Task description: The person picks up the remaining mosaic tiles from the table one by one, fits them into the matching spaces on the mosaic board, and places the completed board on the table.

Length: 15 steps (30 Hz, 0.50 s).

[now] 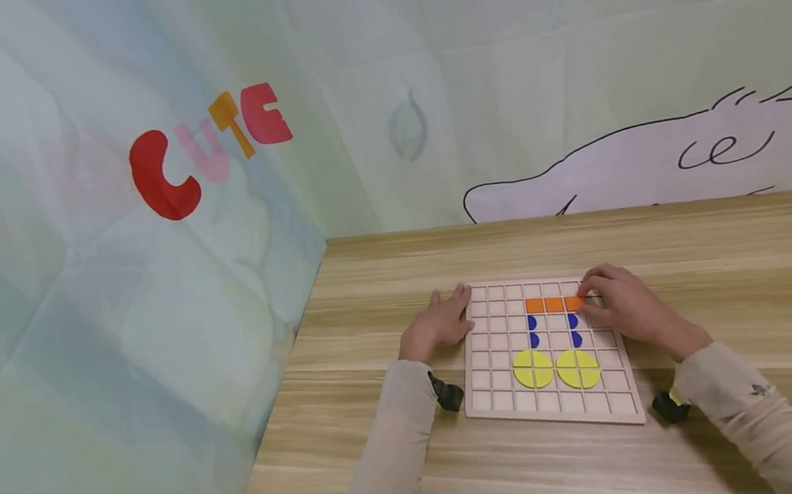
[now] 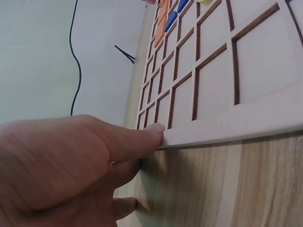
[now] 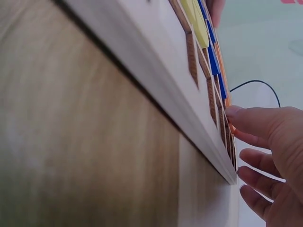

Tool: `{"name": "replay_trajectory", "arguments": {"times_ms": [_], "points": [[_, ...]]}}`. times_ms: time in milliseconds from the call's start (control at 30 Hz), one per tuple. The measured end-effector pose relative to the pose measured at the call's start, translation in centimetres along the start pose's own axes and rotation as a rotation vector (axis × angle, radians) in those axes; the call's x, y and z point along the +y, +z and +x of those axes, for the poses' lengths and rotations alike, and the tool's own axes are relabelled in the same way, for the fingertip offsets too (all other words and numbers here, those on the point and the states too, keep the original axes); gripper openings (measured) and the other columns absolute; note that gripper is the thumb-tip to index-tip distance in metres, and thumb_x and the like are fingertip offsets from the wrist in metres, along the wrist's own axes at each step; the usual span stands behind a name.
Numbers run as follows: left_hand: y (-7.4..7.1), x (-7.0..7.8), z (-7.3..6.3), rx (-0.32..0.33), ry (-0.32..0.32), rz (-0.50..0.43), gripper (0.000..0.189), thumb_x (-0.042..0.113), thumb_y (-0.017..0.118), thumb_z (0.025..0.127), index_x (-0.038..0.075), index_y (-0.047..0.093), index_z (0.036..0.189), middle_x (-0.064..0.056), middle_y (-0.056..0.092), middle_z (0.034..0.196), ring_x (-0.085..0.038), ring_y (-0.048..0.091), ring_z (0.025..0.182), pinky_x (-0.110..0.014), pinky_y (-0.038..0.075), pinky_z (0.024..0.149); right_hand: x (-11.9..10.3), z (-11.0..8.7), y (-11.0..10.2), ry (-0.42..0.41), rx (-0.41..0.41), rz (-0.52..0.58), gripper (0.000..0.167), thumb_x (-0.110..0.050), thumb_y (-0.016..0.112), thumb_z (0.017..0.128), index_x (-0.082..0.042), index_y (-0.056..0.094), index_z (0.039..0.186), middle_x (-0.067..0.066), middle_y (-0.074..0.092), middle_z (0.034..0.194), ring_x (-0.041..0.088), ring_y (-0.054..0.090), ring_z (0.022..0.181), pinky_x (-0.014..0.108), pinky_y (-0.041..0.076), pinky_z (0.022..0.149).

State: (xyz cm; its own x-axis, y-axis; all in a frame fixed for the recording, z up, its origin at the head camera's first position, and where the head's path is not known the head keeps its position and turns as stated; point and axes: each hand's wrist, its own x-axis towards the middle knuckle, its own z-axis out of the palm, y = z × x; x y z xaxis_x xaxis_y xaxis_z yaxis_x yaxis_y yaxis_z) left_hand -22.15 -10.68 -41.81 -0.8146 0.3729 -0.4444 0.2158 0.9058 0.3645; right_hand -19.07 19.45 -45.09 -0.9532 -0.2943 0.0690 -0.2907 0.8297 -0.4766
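A square wooden grid board (image 1: 493,405) lies on the table. Three orange squares (image 1: 553,304) form a row in its upper part. Below them stand two columns of blue half-circles (image 1: 533,331), then two yellow circles (image 1: 533,369) made of quarter pieces. My left hand (image 1: 438,326) touches the board's left edge with spread fingers; in the left wrist view its thumb (image 2: 154,135) rests on the rim. At the right end of the orange row, my right hand (image 1: 627,306) pinches the last orange square between thumb and index finger, which partly hide it. Its other fingers are loosely bent.
The wood-grain table (image 1: 371,281) extends around the board. A pale cloth wall (image 1: 388,160) with a drawn figure stands behind it, and another cloth wall with coloured letters (image 1: 171,181) rises on the left. Dark wrist cameras (image 1: 447,393) sit on both wrists.
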Motion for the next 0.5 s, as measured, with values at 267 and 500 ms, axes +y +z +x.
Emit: {"name": "replay_trajectory", "arguments": {"times_ms": [267,500], "points": [[0.06,0.03,0.04,0.004,-0.002,0.001,0.062,0.027,0.041,0.103,0.019,0.01,0.155,0.003,0.002,0.162,-0.036,-0.004,0.148,-0.063,0.007,0.115,-0.1,-0.3,-0.21,-0.006,0.004,0.008,0.023,-0.02,0.067,0.089,-0.004,0.068,0.105,0.022,0.053,0.126,0.04,0.046,0.118,0.059,0.039,0.1],[-0.13,-0.07,0.04,-0.002,-0.006,-0.02,0.062,0.027,0.041,0.103,0.02,0.009,0.155,0.005,0.001,0.162,-0.034,-0.006,0.148,-0.062,0.006,0.116,0.41,-0.62,-0.65,0.029,0.054,0.056,0.022,-0.018,0.06,0.094,-0.002,0.065,0.107,0.025,0.051,0.127,0.043,0.047,0.117,0.061,0.04,0.097]]}}
